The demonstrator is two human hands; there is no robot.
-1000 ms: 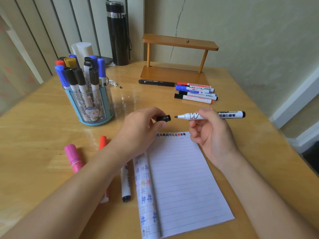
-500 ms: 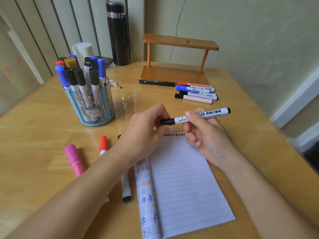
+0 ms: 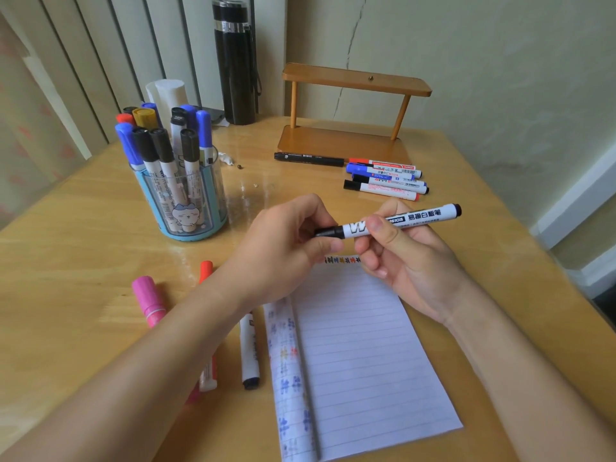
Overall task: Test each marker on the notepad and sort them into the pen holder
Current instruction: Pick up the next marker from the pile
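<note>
fingers (image 3: 325,247) around half-hidden cap (image 3: 329,231) of marker (image 3: 418,216)

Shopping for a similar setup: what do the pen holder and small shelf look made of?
Pen holder: probably clear glossy plastic with blue trim, since the markers show through its wall. Small shelf: smooth, amber-brown, slightly glossy; painted metal or wood, hard to say.

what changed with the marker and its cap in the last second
The left hand moved the black cap rightward onto the tip of the whiteboard marker, which the right hand brought a little leftward to meet it. The marker is now capped, and both hands still grip it. The pen holder, notepad and loose markers on the table stayed put.
</note>
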